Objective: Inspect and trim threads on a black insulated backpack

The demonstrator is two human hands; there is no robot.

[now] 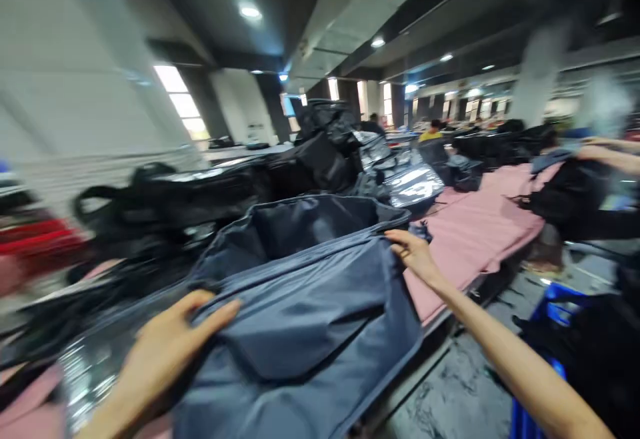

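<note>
left fingers (220, 318): clamped on blue-grey bag (305, 306) at rim | right fingers (403, 239): pinching its top right corner

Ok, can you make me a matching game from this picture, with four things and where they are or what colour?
Things:
1. left hand
2. cloth
3. right hand
4. crate

Clues:
A. bright blue
B. at the right end of the bag's near edge
C. at the left end of the bag's near edge
D. pink

Right pairs: 1-C, 2-D, 3-B, 4-A
</note>
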